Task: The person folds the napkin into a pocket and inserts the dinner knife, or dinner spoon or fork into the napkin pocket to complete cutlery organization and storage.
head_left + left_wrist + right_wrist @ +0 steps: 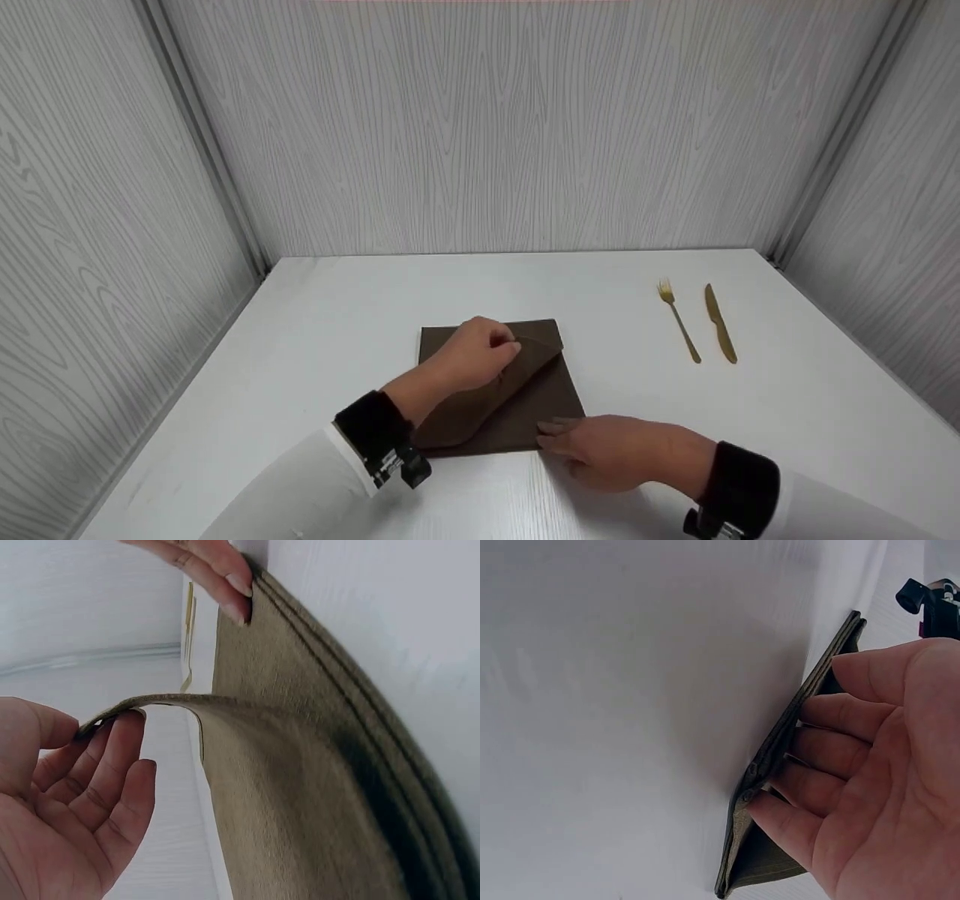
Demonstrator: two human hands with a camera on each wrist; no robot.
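Left hand and right hand on folded brown napkin.

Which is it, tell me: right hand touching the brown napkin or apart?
Touching. The right wrist view shows the right hand fingertips pressing the brown napkin edge.

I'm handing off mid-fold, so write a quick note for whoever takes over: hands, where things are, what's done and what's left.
Left hand: its grip pinches the top layer of the folded brown cloth napkin, peeled up and curled over toward the near left.
Right hand: straight fingers press the napkin's near right corner, pinning the lower layers flat on the white table.
Gold fork and gold knife lie side by side, far right, apart from the napkin, untouched.
Done: napkin already folded into a layered square; top layer lifted.
Left, likely: lay and crease that flap, then deal with the cutlery.
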